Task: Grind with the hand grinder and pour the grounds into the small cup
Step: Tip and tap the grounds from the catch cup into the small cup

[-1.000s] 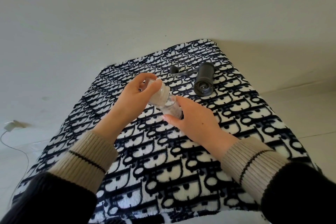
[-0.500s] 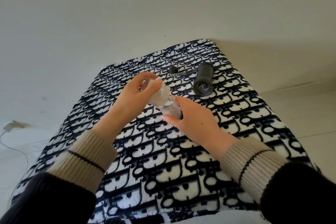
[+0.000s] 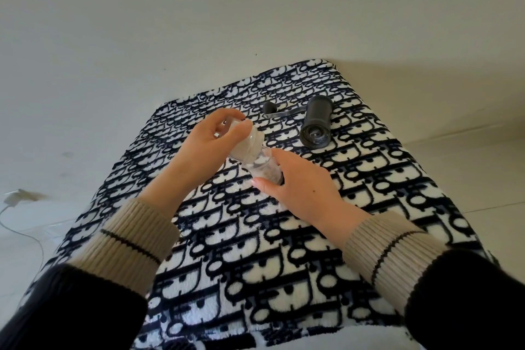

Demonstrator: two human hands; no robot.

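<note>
Two hands meet at frame centre: our left hand (image 3: 207,142) grips one tilted grounds jar (image 3: 246,145), mouth against one small cup (image 3: 265,169) that our right hand (image 3: 301,187) grips. One black grinder body (image 3: 316,125) and one crank handle (image 3: 277,112) lie on the patterned blanket (image 3: 284,264), upper right of centre.

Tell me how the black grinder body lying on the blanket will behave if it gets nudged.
The grinder body lies on its side and is cylindrical, so it would probably roll sideways. The plush blanket should damp that, so likely only a short roll. Its crank handle lies detached beside it, so nothing braces it. It looks rigid, probably fairly heavy for its size.
</note>
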